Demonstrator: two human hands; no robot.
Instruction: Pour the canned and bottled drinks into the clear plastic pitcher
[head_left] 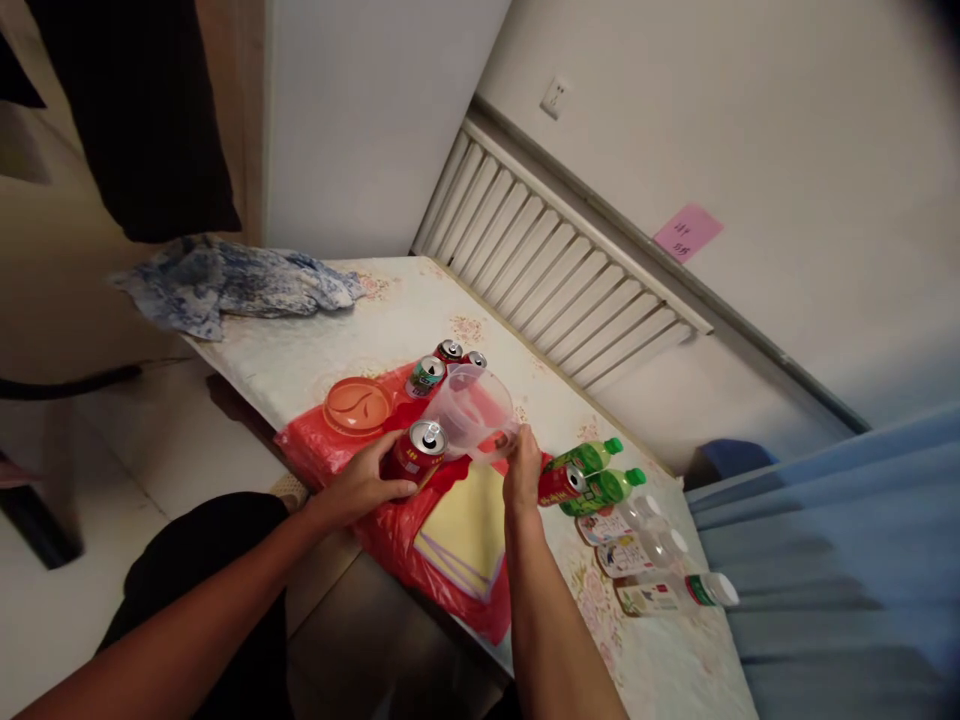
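My left hand (366, 482) is closed round a red drink can (414, 460), its opened top facing up. With my right hand (525, 466) I grip a clear plastic jug (466, 412) at its handle side; the jug is tilted and its mouth is uncovered. Beyond my left hand lies a round orange lid (358, 405). A green-patterned can (424, 377) and two more cans stand behind the jug. Under these things spreads a red plastic bag (319, 440), with a folded yellow cloth (465, 525) on it between my forearms.
To the right are two green-capped bottles (611, 488), another red can (561, 485) and several clear bottles (645, 597). A blue-white cloth (255, 285) hangs over the table's (405, 300) far left edge. A radiator (555, 250) runs behind; a blue curtain (840, 560) hangs right.
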